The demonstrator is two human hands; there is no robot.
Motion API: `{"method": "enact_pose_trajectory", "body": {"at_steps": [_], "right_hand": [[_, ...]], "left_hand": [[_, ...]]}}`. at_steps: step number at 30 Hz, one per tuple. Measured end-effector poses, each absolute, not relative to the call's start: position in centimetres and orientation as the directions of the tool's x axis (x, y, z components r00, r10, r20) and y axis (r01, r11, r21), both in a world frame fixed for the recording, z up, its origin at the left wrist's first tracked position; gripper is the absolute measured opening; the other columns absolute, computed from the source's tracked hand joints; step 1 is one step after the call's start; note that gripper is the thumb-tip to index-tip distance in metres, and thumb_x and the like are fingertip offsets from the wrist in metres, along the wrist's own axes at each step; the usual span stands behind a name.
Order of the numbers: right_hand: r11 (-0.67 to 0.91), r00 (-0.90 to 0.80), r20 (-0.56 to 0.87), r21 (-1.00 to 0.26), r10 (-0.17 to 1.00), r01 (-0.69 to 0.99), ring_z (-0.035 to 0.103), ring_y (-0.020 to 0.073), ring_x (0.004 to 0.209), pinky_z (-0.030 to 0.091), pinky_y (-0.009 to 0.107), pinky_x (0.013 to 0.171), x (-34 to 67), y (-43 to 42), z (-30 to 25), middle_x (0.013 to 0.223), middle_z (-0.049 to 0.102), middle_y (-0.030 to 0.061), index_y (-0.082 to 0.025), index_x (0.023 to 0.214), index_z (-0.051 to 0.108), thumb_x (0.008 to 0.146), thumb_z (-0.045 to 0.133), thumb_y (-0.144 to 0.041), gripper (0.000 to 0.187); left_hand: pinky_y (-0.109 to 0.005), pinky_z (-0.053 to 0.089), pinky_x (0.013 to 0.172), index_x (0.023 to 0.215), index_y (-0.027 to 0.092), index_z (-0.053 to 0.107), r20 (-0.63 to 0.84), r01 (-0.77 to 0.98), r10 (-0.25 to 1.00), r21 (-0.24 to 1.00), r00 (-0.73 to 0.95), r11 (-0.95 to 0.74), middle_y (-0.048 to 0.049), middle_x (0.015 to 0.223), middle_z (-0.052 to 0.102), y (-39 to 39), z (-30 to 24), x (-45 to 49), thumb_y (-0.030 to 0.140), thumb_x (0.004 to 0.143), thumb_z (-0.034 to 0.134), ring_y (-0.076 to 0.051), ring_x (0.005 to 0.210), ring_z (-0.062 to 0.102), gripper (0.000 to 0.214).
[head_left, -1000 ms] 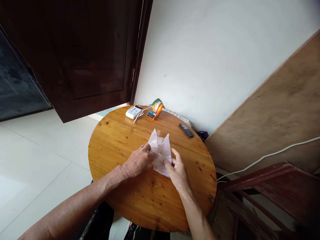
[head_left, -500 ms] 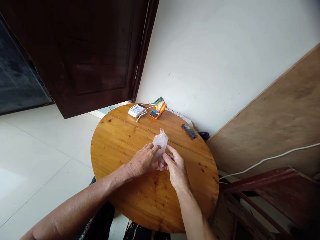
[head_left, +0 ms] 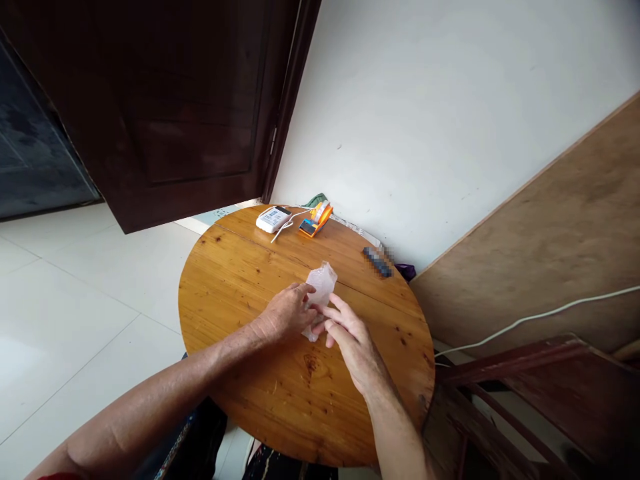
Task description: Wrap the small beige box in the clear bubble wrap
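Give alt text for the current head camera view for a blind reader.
A person's left hand and right hand handle pale plastic wrap on a round wooden table. A white corded device and an orange tape dispenser sit near its far edge.

Soft, moderate light; white glare on floor [head_left: 17, 363], left edge. Door [head_left: 190, 100] near-black, lower right dim. Wall [head_left: 425, 120] pale, upper-right corner darker. Wide-angle stretch at edges. Pixelated dark object [head_left: 377, 261]. Plastic wrap [head_left: 323, 279] pale, texture indistinct.
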State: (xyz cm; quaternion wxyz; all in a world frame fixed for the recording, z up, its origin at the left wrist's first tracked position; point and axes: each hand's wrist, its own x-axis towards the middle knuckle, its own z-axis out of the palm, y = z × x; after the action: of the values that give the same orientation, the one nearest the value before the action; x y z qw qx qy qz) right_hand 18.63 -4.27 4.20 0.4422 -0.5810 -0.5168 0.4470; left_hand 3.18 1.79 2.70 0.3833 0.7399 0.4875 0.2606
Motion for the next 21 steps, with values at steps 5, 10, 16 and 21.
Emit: {"method": "enact_pose_trajectory", "body": {"at_steps": [5, 10, 16, 21], "right_hand": [[-0.026, 0.105, -0.005, -0.981, 0.994, 0.193, 0.063, 0.0181, 0.075, 0.044, 0.027, 0.054, 19.4, -4.1, 3.3, 0.110, 0.073, 0.0153, -0.013, 0.144, 0.040, 0.084, 0.056, -0.037, 0.067], [0.018, 0.078, 0.038, -0.969, 0.996, 0.248, 0.064, 0.0193, 0.079, 0.049, 0.029, 0.058, 19.8, -3.9, 3.1, 0.109, 0.073, 0.0130, -0.017, 0.146, 0.039, 0.087, 0.055, -0.040, 0.065], [0.096, 0.113, 0.153, -0.911, 0.982, 0.401, 0.066, 0.0198, 0.083, 0.052, 0.031, 0.063, 20.8, -3.2, 3.5, 0.112, 0.072, 0.0134, -0.016, 0.143, 0.041, 0.091, 0.050, -0.039, 0.058], [0.233, -0.014, 0.275, -0.785, 0.961, 0.574, 0.069, 0.0197, 0.100, 0.052, 0.038, 0.092, 20.5, -1.8, 2.6, 0.109, 0.074, 0.0102, -0.018, 0.143, 0.040, 0.094, 0.044, -0.028, 0.051]], "left_hand": [[-0.028, 0.053, 0.078, 0.131, 0.018, 0.055, 0.080, 0.509, 0.930, 0.818, 0.358, -0.267, -0.0060, 0.106, 0.064, 1.5, 1.5, 3.9, 0.018, 0.080, 0.059, -0.015, 0.080, 0.062, 0.051], [-0.031, 0.054, 0.081, 0.134, 0.018, 0.053, 0.037, 0.596, 0.925, 0.755, 0.379, -0.274, -0.0095, 0.115, 0.062, 1.0, 2.1, 3.9, 0.018, 0.076, 0.061, -0.018, 0.083, 0.064, 0.058], [-0.032, 0.052, 0.087, 0.148, 0.027, 0.036, 0.106, 0.530, 0.897, 0.774, 0.430, -0.346, -0.0058, 0.120, 0.063, 1.4, 1.4, 3.6, 0.016, 0.073, 0.061, -0.018, 0.087, 0.063, 0.080], [-0.033, 0.052, 0.088, 0.152, 0.022, 0.028, 0.084, 0.527, 0.899, 0.785, 0.430, -0.325, -0.0058, 0.115, 0.065, 1.2, 1.2, 3.6, 0.019, 0.073, 0.060, -0.019, 0.090, 0.062, 0.085]]}}
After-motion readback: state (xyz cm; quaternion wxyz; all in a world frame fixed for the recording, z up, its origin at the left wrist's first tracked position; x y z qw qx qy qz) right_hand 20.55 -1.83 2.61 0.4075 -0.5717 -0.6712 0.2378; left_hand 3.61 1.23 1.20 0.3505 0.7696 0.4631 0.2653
